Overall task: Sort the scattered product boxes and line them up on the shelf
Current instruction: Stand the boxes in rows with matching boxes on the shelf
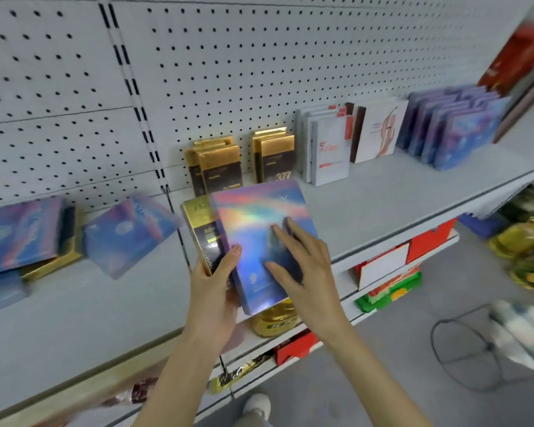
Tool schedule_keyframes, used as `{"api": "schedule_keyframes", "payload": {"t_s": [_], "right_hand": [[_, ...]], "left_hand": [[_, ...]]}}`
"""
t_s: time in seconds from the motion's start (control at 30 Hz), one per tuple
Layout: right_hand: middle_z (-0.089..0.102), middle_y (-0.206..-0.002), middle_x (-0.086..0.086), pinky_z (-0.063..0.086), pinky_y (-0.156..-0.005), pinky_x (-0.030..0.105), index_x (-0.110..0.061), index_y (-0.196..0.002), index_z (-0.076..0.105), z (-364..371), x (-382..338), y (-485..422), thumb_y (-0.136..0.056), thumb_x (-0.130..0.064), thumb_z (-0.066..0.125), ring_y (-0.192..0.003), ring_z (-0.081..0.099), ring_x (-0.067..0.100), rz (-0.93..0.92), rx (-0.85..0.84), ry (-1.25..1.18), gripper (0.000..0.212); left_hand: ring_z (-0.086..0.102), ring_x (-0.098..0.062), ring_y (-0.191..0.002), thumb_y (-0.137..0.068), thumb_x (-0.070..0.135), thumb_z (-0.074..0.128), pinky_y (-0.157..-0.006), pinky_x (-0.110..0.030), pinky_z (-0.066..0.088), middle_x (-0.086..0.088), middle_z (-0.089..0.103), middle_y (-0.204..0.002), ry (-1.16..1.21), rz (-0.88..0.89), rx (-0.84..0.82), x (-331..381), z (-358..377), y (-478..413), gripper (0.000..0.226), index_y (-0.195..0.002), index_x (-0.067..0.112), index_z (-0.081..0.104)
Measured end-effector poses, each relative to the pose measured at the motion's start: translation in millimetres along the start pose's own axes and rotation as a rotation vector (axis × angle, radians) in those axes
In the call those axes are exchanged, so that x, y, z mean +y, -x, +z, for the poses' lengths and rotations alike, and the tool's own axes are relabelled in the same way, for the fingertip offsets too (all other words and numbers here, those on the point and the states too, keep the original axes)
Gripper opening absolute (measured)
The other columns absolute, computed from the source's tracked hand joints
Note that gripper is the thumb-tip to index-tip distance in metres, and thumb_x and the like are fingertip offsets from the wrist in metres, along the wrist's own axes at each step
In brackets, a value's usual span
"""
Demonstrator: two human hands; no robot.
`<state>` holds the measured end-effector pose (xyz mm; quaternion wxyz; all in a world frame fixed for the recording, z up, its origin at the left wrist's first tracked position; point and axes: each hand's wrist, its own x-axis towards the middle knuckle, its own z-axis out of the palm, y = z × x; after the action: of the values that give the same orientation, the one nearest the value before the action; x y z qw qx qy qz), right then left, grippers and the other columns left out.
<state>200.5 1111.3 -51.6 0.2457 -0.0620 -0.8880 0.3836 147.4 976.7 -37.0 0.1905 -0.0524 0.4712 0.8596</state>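
My left hand [216,291] holds a gold-and-black box [202,229] and a holographic blue box [256,223] stacked together above the grey shelf [383,192]. My right hand [302,266] lies with straight fingers on the blue box's front. On the shelf stand gold-and-black boxes [219,167], white boxes [327,149] and a row of blue boxes [450,131]. Scattered blue boxes [127,232] lie on the left shelf section, some over a gold box [56,263].
A white pegboard wall [259,63] backs the shelf. Lower shelves hold red and green packs [392,288] and a yellow bottle [275,318]. A wire basket [463,349] and yellow packages [524,241] sit on the floor at right. Red boxes [518,60] lean at upper right.
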Motion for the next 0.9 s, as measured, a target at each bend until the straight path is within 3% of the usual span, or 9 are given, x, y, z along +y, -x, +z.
{"api": "schedule_keyframes", "payload": {"t_s": [0.1,0.2,0.27,0.33,0.4,0.5,0.67,0.8,0.9], "right_hand": [[0.029,-0.152,-0.014,0.025,-0.111,0.025,-0.047,-0.140,0.031,-30,23,-23,-0.079,-0.067,0.055,-0.136,0.024,0.001,0.105,0.042,0.123,0.069],[0.046,-0.133,-0.012,0.044,-0.091,0.014,-0.040,-0.134,0.039,-65,40,-46,-0.074,-0.051,0.072,-0.117,0.048,0.002,0.350,0.162,-0.137,0.069],[0.063,-0.111,-0.003,0.055,-0.072,0.023,-0.031,-0.127,0.049,-85,60,-57,-0.078,-0.032,0.076,-0.095,0.064,0.016,0.508,0.195,-0.334,0.056],[0.072,-0.095,0.006,0.057,-0.069,0.030,-0.023,-0.115,0.063,-104,84,-63,-0.082,-0.021,0.074,-0.088,0.068,0.026,0.561,0.141,-0.416,0.035],[0.074,-0.099,0.003,0.055,-0.071,0.026,-0.018,-0.107,0.068,-120,107,-65,-0.084,-0.017,0.072,-0.091,0.068,0.021,0.573,0.068,-0.510,0.023],[0.073,-0.107,0.001,0.055,-0.074,0.027,-0.015,-0.112,0.066,-136,138,-71,-0.078,-0.022,0.071,-0.098,0.070,0.017,0.606,0.007,-0.644,0.035],[0.074,-0.105,0.005,0.058,-0.073,0.034,-0.012,-0.112,0.064,-150,194,-115,-0.075,-0.020,0.069,-0.095,0.071,0.022,0.545,-0.103,-0.696,0.038],[0.075,-0.100,0.007,0.059,-0.074,0.036,-0.009,-0.110,0.063,-152,228,-160,-0.075,-0.008,0.076,-0.089,0.071,0.023,0.502,-0.188,-0.693,0.037],[0.075,-0.095,0.004,0.058,-0.072,0.031,-0.009,-0.106,0.063,-149,243,-186,-0.071,-0.011,0.077,-0.084,0.070,0.019,0.462,-0.236,-0.698,0.037]], "left_hand": [[0.066,-0.032,-0.104,-0.074,0.018,0.073,-0.083,-0.052,0.055,-0.010,0.069,-0.116,-0.007,-0.062,-0.050,-7,26,-28,0.053,-0.125,0.013,0.057],[0.070,-0.024,-0.086,-0.069,0.018,0.067,-0.063,-0.034,0.059,-0.005,0.074,-0.097,0.022,-0.091,-0.090,-12,48,-52,0.044,-0.113,0.012,0.062],[0.070,-0.022,-0.083,-0.070,0.017,0.064,-0.064,-0.034,0.059,-0.007,0.073,-0.096,-0.013,-0.107,-0.161,-17,61,-63,0.041,-0.110,0.013,0.062],[0.070,-0.024,-0.084,-0.069,0.017,0.064,-0.065,-0.037,0.060,-0.008,0.073,-0.098,-0.067,-0.119,-0.218,-23,76,-73,0.040,-0.108,0.014,0.063],[0.072,-0.022,-0.080,-0.068,0.018,0.066,-0.059,-0.034,0.058,-0.006,0.075,-0.095,-0.126,-0.114,-0.220,-32,93,-85,0.038,-0.106,0.015,0.064],[0.072,-0.024,-0.084,-0.071,0.025,0.066,-0.061,-0.033,0.057,-0.008,0.074,-0.099,-0.209,-0.061,-0.215,-51,123,-102,0.040,-0.110,0.014,0.063],[0.071,-0.018,-0.083,-0.079,0.039,0.056,-0.062,-0.029,0.056,-0.003,0.075,-0.096,-0.275,0.102,-0.061,-75,154,-141,0.031,-0.103,0.022,0.064],[0.069,-0.018,-0.090,-0.094,0.028,0.052,-0.073,-0.042,0.058,0.000,0.071,-0.107,-0.331,0.279,0.251,-91,142,-176,0.017,-0.109,0.026,0.061],[0.067,-0.014,-0.093,-0.096,0.018,0.052,-0.069,-0.026,0.057,0.003,0.068,-0.104,-0.376,0.379,0.390,-97,133,-197,0.017,-0.113,0.020,0.058]]}}
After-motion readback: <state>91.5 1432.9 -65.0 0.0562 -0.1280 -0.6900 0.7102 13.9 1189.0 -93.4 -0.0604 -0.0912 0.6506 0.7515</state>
